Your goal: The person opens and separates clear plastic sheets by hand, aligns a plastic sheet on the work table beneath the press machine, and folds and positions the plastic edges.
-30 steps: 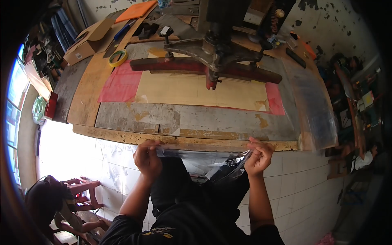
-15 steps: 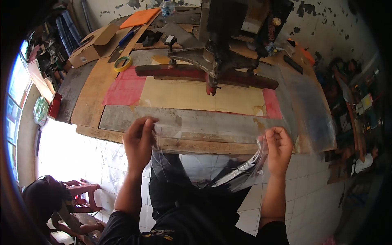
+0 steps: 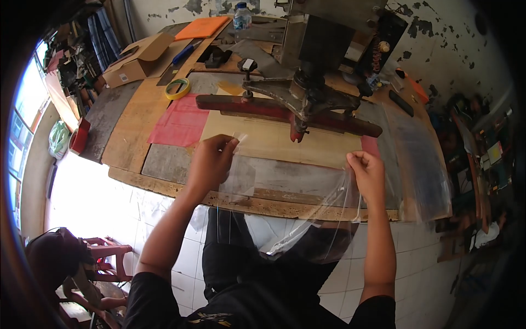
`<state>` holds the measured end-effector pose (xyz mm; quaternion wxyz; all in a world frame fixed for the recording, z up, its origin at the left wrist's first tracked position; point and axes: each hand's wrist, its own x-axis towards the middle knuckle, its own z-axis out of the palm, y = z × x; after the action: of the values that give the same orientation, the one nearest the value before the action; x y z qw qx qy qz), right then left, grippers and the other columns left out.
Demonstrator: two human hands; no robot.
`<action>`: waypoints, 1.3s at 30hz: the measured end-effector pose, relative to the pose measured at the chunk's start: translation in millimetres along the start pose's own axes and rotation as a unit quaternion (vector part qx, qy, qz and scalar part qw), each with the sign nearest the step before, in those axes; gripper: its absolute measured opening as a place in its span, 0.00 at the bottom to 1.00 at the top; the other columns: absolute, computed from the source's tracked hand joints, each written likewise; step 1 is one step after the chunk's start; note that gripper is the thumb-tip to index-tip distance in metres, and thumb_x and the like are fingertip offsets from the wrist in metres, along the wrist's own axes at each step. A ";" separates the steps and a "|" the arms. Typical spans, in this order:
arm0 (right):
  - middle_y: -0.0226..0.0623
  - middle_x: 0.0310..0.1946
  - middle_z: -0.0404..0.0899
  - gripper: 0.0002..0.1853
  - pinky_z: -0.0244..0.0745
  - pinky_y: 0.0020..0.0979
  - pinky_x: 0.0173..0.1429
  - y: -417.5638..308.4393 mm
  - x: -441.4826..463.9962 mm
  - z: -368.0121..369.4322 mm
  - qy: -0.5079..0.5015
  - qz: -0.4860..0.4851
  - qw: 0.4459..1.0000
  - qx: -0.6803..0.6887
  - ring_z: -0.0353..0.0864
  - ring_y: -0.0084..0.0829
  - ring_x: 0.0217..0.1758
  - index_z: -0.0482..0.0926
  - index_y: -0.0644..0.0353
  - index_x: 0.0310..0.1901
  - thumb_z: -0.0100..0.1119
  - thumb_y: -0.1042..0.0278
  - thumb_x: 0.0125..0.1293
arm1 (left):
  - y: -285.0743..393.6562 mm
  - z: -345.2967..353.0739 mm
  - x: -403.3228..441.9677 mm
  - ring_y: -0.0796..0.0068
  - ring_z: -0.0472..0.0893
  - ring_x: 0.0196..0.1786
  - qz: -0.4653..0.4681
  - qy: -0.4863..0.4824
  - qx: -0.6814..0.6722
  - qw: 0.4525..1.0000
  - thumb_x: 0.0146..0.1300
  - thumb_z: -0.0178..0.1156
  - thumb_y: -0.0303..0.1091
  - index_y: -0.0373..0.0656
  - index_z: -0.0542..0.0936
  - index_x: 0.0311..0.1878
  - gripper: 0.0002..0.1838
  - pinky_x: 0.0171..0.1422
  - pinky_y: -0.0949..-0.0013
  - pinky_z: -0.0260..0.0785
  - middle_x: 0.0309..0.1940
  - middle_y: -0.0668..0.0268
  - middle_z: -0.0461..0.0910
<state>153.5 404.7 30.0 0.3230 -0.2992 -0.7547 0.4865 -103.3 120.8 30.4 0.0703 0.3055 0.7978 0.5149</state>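
A clear plastic sheet (image 3: 307, 211) hangs between my two hands, sagging in the middle over the table's front edge and my lap. My left hand (image 3: 212, 164) pinches its upper left corner, above the grey front part of the table. At the upper right corner, my right hand (image 3: 366, 171) grips it between thumb and fingers. Just beyond the hands lies a cream sheet (image 3: 268, 140) with red material (image 3: 178, 120) at its ends. Over it stands a press with a long dark red bar (image 3: 241, 104) on a metal bracket.
Yellow tape (image 3: 177, 89) lies at the left, near an open cardboard box (image 3: 134, 63). A water bottle (image 3: 241, 19) and an orange folder (image 3: 203, 27) are at the back. Stacked clear sheets (image 3: 419, 164) lie on the right side. A red stool (image 3: 107, 255) stands on the floor at lower left.
Both hands have moved up and forward toward the press, carrying the clear plastic sheet over the table edge. The left hand has also moved right. The camera view has shifted slightly.
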 end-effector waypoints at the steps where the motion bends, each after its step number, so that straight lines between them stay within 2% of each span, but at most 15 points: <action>1: 0.28 0.29 0.84 0.09 0.71 0.23 0.34 1.5 11.9 0.3 -0.019 0.008 0.999 -0.037 0.78 0.17 0.28 0.84 0.69 0.43 0.67 0.69 0.73 | -2.8 0.5 9.4 0.68 0.81 0.28 0.018 -0.012 0.043 0.999 0.73 0.65 0.38 0.33 0.87 0.44 0.14 0.35 0.63 0.71 0.24 0.60 0.83; 2: 0.29 0.29 0.85 0.09 0.71 0.24 0.34 3.0 22.2 1.6 -0.037 0.016 0.996 -0.075 0.79 0.17 0.28 0.84 0.69 0.42 0.69 0.70 0.72 | -5.6 2.4 18.4 0.56 0.86 0.31 0.037 -0.024 0.085 0.995 0.72 0.66 0.39 0.34 0.87 0.45 0.15 0.39 0.57 0.75 0.27 0.53 0.86; 5: 0.32 0.26 0.84 0.07 0.72 0.27 0.35 6.0 45.7 12.1 -0.026 0.011 0.992 -0.119 0.80 0.19 0.29 0.85 0.66 0.40 0.71 0.72 0.67 | -9.8 13.7 42.1 0.47 0.87 0.38 0.041 -0.019 0.125 0.991 0.71 0.65 0.38 0.38 0.86 0.47 0.13 0.44 0.51 0.77 0.29 0.51 0.87; 9: 0.36 0.28 0.84 0.06 0.73 0.30 0.37 0.4 47.5 18.9 -0.016 -0.028 0.975 -0.220 0.82 0.24 0.32 0.85 0.65 0.39 0.72 0.74 0.63 | -2.1 17.4 54.6 0.46 0.88 0.40 0.027 -0.054 0.182 0.981 0.70 0.64 0.38 0.43 0.86 0.49 0.11 0.46 0.48 0.78 0.28 0.50 0.86; 11: 0.38 0.32 0.83 0.04 0.75 0.34 0.40 3.0 42.6 21.1 0.007 -0.128 0.955 -0.268 0.84 0.32 0.34 0.85 0.64 0.38 0.71 0.76 0.62 | -16.4 21.4 58.0 0.52 0.86 0.31 0.085 -0.058 0.223 0.969 0.69 0.66 0.34 0.41 0.87 0.47 0.09 0.38 0.54 0.76 0.24 0.52 0.84; 14: 0.40 0.37 0.83 0.03 0.77 0.36 0.43 -0.7 42.1 23.6 -0.002 -0.116 0.957 -0.264 0.85 0.38 0.38 0.86 0.65 0.38 0.70 0.78 0.63 | -21.9 24.1 57.1 0.52 0.87 0.31 0.126 -0.039 0.235 0.963 0.68 0.66 0.33 0.40 0.87 0.45 0.08 0.39 0.54 0.77 0.24 0.52 0.84; 17: 0.41 0.38 0.82 0.02 0.78 0.39 0.44 -0.5 42.5 24.3 -0.004 -0.139 0.950 -0.281 0.85 0.42 0.38 0.86 0.65 0.38 0.68 0.79 0.64 | -16.3 22.7 54.1 0.45 0.86 0.32 0.115 -0.050 0.250 0.960 0.72 0.63 0.39 0.46 0.85 0.43 0.08 0.40 0.48 0.79 0.28 0.51 0.86; 21: 0.43 0.39 0.82 0.04 0.78 0.42 0.46 -1.4 43.1 24.3 -0.025 -0.132 0.947 -0.293 0.86 0.47 0.40 0.86 0.66 0.40 0.69 0.78 0.65 | -8.7 21.8 51.4 0.44 0.86 0.34 0.096 -0.071 0.260 0.958 0.73 0.62 0.39 0.43 0.83 0.41 0.10 0.39 0.46 0.77 0.29 0.52 0.85; 24: 0.43 0.39 0.82 0.04 0.79 0.42 0.46 -8.4 43.0 22.7 -0.037 -0.146 0.936 -0.319 0.85 0.47 0.40 0.86 0.66 0.40 0.68 0.75 0.66 | -7.4 19.2 51.3 0.56 0.86 0.27 0.151 -0.062 0.250 0.954 0.70 0.65 0.32 0.37 0.87 0.44 0.08 0.37 0.57 0.77 0.29 0.52 0.86; 27: 0.42 0.39 0.81 0.06 0.79 0.43 0.47 -12.8 41.2 19.4 -0.050 -0.151 0.937 -0.312 0.85 0.45 0.40 0.87 0.64 0.44 0.67 0.73 0.69 | -6.3 14.3 50.3 0.56 0.86 0.30 0.181 -0.063 0.260 0.946 0.70 0.65 0.31 0.36 0.87 0.48 0.10 0.38 0.56 0.77 0.32 0.51 0.85; 30: 0.41 0.38 0.81 0.08 0.80 0.44 0.47 -28.7 34.0 13.6 -0.084 -0.065 0.927 -0.360 0.85 0.43 0.39 0.89 0.60 0.49 0.65 0.72 0.71 | -3.2 9.9 48.1 0.57 0.85 0.31 0.136 -0.096 0.210 0.963 0.70 0.64 0.29 0.36 0.87 0.52 0.12 0.40 0.58 0.77 0.32 0.52 0.85; 33: 0.40 0.38 0.80 0.12 0.80 0.44 0.45 -18.0 31.9 8.6 -0.081 -0.114 0.926 -0.350 0.85 0.41 0.38 0.89 0.55 0.53 0.64 0.75 0.71 | -5.7 7.3 51.3 0.61 0.84 0.30 0.120 -0.111 0.173 0.971 0.69 0.63 0.28 0.37 0.87 0.55 0.13 0.39 0.60 0.76 0.31 0.55 0.83; 34: 0.40 0.38 0.80 0.12 0.80 0.44 0.45 -15.6 32.9 8.0 -0.082 -0.113 0.926 -0.352 0.85 0.41 0.38 0.89 0.55 0.53 0.64 0.75 0.71 | -2.8 7.0 51.3 0.61 0.84 0.30 0.118 -0.111 0.171 0.972 0.69 0.63 0.28 0.37 0.87 0.55 0.13 0.39 0.60 0.76 0.31 0.55 0.83; 36: 0.40 0.37 0.79 0.13 0.80 0.43 0.44 -11.4 34.1 6.6 -0.085 -0.131 0.925 -0.345 0.84 0.41 0.37 0.89 0.55 0.54 0.63 0.76 0.71 | 3.6 6.9 52.9 0.48 0.85 0.36 0.066 -0.124 0.155 0.978 0.68 0.63 0.27 0.35 0.87 0.52 0.13 0.45 0.53 0.76 0.35 0.51 0.85; 39: 0.40 0.37 0.78 0.14 0.80 0.43 0.43 -6.8 38.0 6.2 -0.076 -0.132 0.925 -0.349 0.84 0.42 0.37 0.89 0.55 0.54 0.64 0.77 0.70 | 0.2 10.7 54.6 0.49 0.85 0.35 0.084 -0.108 0.142 0.980 0.68 0.63 0.27 0.35 0.87 0.52 0.13 0.44 0.55 0.77 0.35 0.50 0.85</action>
<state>124.4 428.1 41.8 0.2012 -0.2532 -0.9315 0.1666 -142.5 159.8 36.7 0.0690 0.4322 0.8219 0.3646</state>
